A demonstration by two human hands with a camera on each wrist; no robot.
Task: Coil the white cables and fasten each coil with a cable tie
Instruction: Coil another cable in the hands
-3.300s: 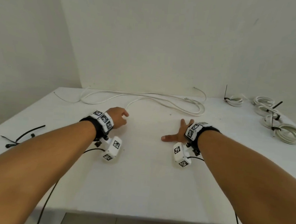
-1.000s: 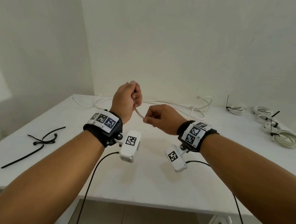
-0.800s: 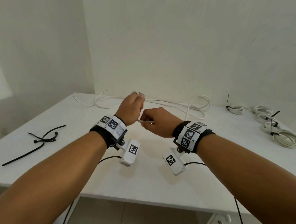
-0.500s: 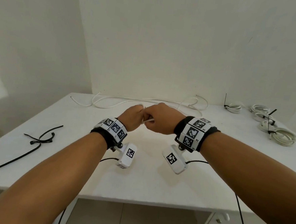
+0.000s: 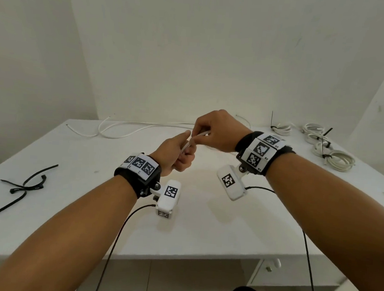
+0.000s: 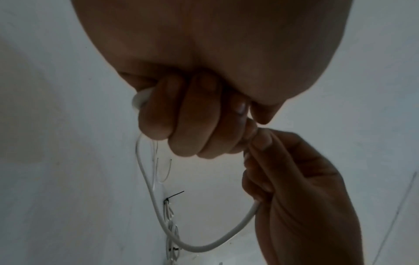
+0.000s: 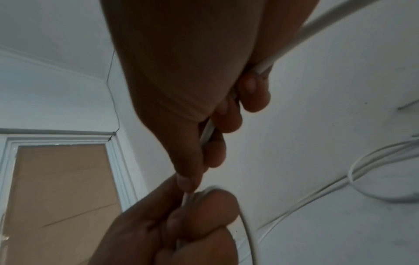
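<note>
A long white cable (image 5: 128, 130) lies in loose bends along the far edge of the white table (image 5: 203, 225). Both hands hold one end of it above the table's middle. My left hand (image 5: 182, 152) grips the cable in a fist. In the left wrist view a loop of cable (image 6: 195, 249) hangs from the left hand (image 6: 186, 129) to the right hand. My right hand (image 5: 206, 135) pinches the cable just above the left. In the right wrist view the cable (image 7: 292, 45) runs through the right hand (image 7: 199, 143) down into the left fist.
Several coiled white cables (image 5: 335, 157) fastened with black ties lie at the far right of the table; another small coil (image 5: 280, 128) is near them. Loose black cable ties (image 5: 24, 186) lie at the left edge. Walls close the far and left sides.
The hands rose from the table with the cable end. In the last half second the right hand lifted above the left, and a loop now hangs between them.
</note>
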